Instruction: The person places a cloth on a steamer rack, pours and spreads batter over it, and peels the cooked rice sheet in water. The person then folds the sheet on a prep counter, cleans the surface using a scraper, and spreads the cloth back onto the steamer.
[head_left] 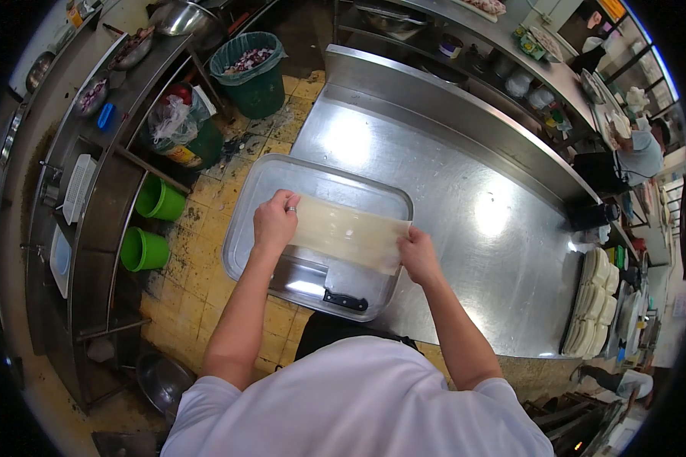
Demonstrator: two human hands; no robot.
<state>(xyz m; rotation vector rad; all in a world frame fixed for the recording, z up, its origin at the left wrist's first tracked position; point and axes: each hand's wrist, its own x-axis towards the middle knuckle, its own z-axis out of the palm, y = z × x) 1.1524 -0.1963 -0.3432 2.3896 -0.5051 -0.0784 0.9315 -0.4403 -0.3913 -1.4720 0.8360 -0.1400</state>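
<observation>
A thin, pale, cream-coloured rectangular sheet (347, 232) is stretched between my two hands over a large metal tray (240, 221). Its surface is slightly shiny; I cannot tell its material. My left hand (274, 219), with a ring on one finger, grips the sheet's left end. The right end is pinched between the thumb and fingers of my right hand (419, 254). Below the sheet, in the tray's near part, lies a knife (345, 299) with a black riveted handle. Its broad blade appears to point left, partly under the sheet.
The tray rests at the left end of a steel table (450, 190) with a raised back edge. White foam containers (593, 305) are stacked at its right. Green bins (248, 95) and green buckets (145, 249) stand left on the yellow tiles. Another person (639, 156) is far right.
</observation>
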